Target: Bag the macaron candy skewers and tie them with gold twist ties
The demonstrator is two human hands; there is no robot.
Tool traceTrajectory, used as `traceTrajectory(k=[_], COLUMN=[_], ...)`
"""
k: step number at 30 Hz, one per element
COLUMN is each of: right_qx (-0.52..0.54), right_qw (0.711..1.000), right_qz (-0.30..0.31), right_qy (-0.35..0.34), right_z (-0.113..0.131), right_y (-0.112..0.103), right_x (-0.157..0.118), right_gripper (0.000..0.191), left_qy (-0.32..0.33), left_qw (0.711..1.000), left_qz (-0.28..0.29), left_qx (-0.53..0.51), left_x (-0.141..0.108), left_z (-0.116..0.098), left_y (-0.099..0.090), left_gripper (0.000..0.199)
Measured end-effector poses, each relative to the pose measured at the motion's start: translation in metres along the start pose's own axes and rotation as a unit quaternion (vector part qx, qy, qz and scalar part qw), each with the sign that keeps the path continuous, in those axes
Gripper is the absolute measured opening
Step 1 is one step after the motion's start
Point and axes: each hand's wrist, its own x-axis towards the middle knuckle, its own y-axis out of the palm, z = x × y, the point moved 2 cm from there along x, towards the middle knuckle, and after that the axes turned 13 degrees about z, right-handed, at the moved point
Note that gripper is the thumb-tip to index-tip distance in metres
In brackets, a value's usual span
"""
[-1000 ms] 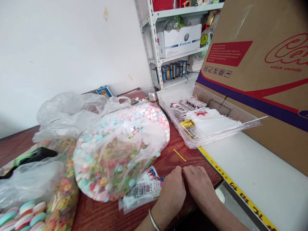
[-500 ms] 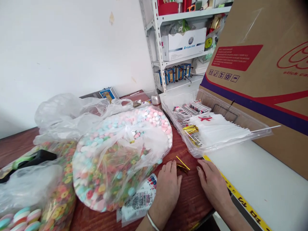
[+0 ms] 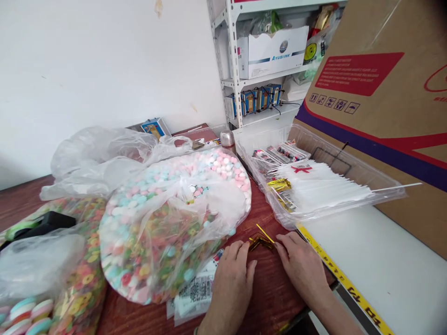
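Note:
On the dark red table lies a small bundle of gold twist ties [image 3: 261, 243], between my two hands. My left hand [image 3: 234, 274] rests on the table at the bundle's left end, fingers bent and pressed together; what its fingertips hold, if anything, is hidden. At the right end, my right hand [image 3: 301, 260] has its fingertips against the ties, its fingers also closed together. One loose gold tie [image 3: 265, 232] slants above the bundle. Printed clear packets [image 3: 195, 291] lie partly under my left hand.
A large bag of pastel and fruit-coloured candies [image 3: 174, 223] fills the centre. More candy bags [image 3: 84, 279] are at the left. A clear plastic tray [image 3: 349, 209] of white sticks [image 3: 324, 186] stands right, before a cardboard box [image 3: 377, 111]. Shelving [image 3: 233, 70] is behind.
My right hand has moved left, up to the gold ties. My left hand has shifted slightly down and left, showing more of the bundle. The view has tilted slightly down.

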Motion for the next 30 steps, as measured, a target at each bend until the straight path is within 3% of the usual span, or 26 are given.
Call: traceTrajectory(k=[6, 8, 12, 15, 17, 19, 24, 26, 27, 28, 30], right_qx=[0.101, 0.147, 0.157, 0.117, 0.106, 0.106, 0.110, 0.123, 0.133, 0.147, 0.176], right_qw=[0.992, 0.984, 0.970, 0.975, 0.977, 0.976, 0.970, 0.968, 0.966, 0.963, 0.956], right_qz=[-0.032, -0.015, 0.086, 0.122, 0.126, 0.132, 0.127, 0.115, 0.111, 0.109, 0.113], right_qy=[-0.064, -0.101, -0.162, -0.145, -0.131, -0.136, -0.174, -0.188, -0.194, -0.200, -0.205], right_z=[0.005, 0.022, 0.074, 0.104, 0.112, 0.113, 0.103, 0.100, 0.100, 0.100, 0.101], right_y=[-0.002, 0.003, 0.020, 0.032, 0.037, 0.040, 0.031, 0.024, 0.021, 0.018, 0.010], right_x=[-0.038, -0.048, -0.049, -0.034, -0.025, -0.020, -0.020, -0.022, -0.022, -0.022, -0.021], right_gripper=[0.020, 0.018, 0.020, 0.030, 0.019, 0.006, 0.017, 0.025, 0.028, 0.030, 0.031], left_qy=[-0.050, -0.081, -0.100, -0.102, -0.111, -0.123, -0.146, -0.158, -0.171, -0.182, -0.177], left_qw=[0.998, 0.996, 0.992, 0.991, 0.992, 0.991, 0.967, 0.920, 0.870, 0.799, 0.611], left_qz=[-0.013, -0.022, -0.047, -0.049, -0.047, -0.048, -0.102, -0.066, -0.031, 0.012, 0.081], left_qx=[0.024, 0.039, 0.068, 0.065, 0.044, 0.010, -0.185, -0.353, -0.461, -0.573, -0.767], left_x=[-0.055, -0.079, -0.114, -0.123, -0.125, -0.126, -0.130, -0.130, -0.128, -0.126, -0.120], left_z=[0.033, 0.046, 0.059, 0.060, 0.059, 0.058, 0.044, 0.031, 0.024, 0.016, -0.001], left_y=[-0.026, -0.027, -0.016, -0.006, -0.002, -0.002, -0.006, -0.004, -0.001, 0.003, 0.011], left_gripper=[0.021, 0.020, 0.032, 0.036, 0.036, 0.036, 0.023, 0.017, 0.017, 0.017, 0.027])
